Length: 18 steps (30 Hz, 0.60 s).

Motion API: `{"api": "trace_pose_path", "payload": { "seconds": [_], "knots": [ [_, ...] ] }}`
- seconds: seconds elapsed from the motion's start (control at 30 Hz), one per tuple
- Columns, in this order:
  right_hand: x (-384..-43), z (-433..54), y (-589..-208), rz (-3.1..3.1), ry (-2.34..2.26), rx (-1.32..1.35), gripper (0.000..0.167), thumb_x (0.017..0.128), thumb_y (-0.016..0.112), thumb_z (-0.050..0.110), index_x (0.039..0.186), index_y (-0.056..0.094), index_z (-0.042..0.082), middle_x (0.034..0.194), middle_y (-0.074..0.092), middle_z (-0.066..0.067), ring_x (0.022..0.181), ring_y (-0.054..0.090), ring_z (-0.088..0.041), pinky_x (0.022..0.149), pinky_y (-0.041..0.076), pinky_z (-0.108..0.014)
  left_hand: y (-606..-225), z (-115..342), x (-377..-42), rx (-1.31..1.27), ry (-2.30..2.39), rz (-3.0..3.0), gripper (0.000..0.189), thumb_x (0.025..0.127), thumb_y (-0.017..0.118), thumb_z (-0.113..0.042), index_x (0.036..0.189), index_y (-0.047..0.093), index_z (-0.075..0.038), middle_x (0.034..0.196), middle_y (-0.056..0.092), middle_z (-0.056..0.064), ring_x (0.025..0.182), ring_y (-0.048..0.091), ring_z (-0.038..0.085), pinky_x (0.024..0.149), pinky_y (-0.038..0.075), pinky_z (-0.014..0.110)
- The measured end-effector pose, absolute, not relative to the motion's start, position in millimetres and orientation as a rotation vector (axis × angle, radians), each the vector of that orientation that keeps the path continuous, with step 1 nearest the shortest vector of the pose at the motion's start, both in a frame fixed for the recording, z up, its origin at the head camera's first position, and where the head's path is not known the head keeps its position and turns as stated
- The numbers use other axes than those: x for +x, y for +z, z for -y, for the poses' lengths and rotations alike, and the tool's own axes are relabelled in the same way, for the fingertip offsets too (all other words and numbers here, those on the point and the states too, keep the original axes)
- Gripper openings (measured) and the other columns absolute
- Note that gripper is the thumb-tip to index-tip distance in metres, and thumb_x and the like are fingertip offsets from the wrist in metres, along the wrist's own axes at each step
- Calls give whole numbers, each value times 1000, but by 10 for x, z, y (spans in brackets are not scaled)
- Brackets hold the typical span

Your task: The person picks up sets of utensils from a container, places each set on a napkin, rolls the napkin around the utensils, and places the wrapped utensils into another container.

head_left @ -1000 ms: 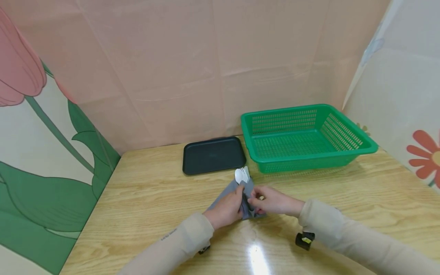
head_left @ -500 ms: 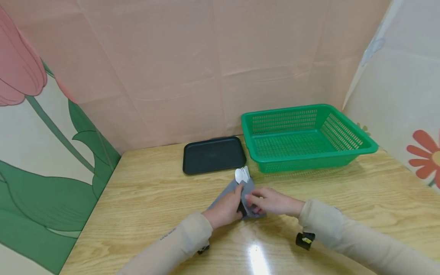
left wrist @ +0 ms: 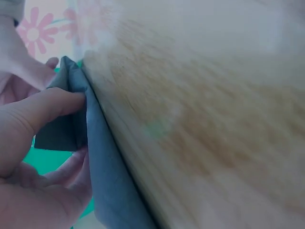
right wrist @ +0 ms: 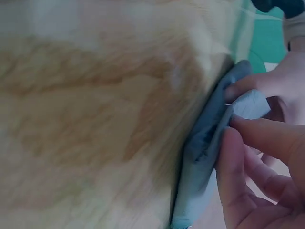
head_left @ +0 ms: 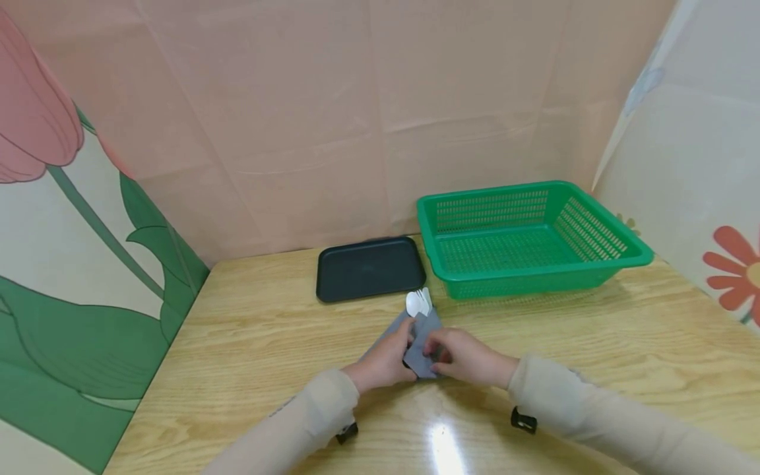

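Observation:
A grey napkin (head_left: pixel 420 349) lies on the table, partly folded around white cutlery. The bowl of a spoon (head_left: pixel 413 304) and the tines of a fork (head_left: pixel 422 302) poke out at its far end; the rest of them is hidden. My left hand (head_left: pixel 388 359) grips the napkin from the left, its thumb on the fold, as the left wrist view shows. From the right, my right hand (head_left: pixel 469 356) pinches the napkin's edge between thumb and forefinger. In the right wrist view those fingertips (right wrist: pixel 233 136) are right at the raised fold.
A black tray (head_left: pixel 369 269) lies behind the napkin, towards the back of the wooden table (head_left: pixel 249 349). To its right stands a green slotted basket (head_left: pixel 540 269). A pink sheet (head_left: pixel 297 132) hangs behind the table, with flower-printed sheets on both sides.
The napkin's right flap has been brought leftward over the dark gap in the fold. My right hand has dropped slightly nearer, and the left has drawn slightly back left. Spoon and fork have hardly moved.

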State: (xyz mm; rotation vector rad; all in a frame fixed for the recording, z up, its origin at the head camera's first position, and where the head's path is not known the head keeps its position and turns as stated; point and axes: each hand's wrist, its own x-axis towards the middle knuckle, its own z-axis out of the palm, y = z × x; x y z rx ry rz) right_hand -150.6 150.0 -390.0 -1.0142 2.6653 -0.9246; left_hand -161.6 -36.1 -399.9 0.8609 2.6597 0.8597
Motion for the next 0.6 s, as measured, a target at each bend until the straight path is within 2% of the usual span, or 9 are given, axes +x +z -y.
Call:
{"api": "trace_pose_path", "payload": {
  "seconds": [0.13,0.3,0.4,0.5,0.6],
  "knots": [
    [-1510,-1489,-3930,-2720,-883,-1028,20,75,74,4,90,61,5,88,65,-4,73,58,-9,64,46,-18,-3996,393,-1623,836,948,-2574,91,67,79,-1,139,24,4,108,64,10,95,62,19,82,47,21],
    [-1525,-1473,-3942,-2730,-852,-1005,23,75,74,6,95,63,4,90,65,-4,76,56,-9,64,45,-18,-3976,430,-1624,745,997,-2468,100,67,83,-13,144,20,1,114,59,8,102,61,20,86,47,23],
    [-1531,-1471,-3949,-2734,-852,-1014,23,75,74,6,95,63,4,89,65,-4,74,55,-8,63,44,-18,-3967,444,-1624,717,990,-2449,98,68,84,-18,143,22,-1,114,58,8,100,59,18,85,46,23],
    [-1533,-1470,-3961,-2747,-851,-1026,22,75,74,8,95,64,4,88,66,-4,72,54,-7,62,43,-17,-3966,454,-1622,685,1005,-2445,85,75,78,-23,139,28,0,111,58,10,97,58,18,82,47,24],
    [-1540,-1468,-3977,-2757,-846,-1027,21,76,73,9,95,64,4,87,66,-4,71,53,-7,62,43,-17,-3969,463,-1616,685,1029,-2470,60,83,71,-26,126,40,3,104,57,12,90,57,17,75,46,23]
  ]
}}
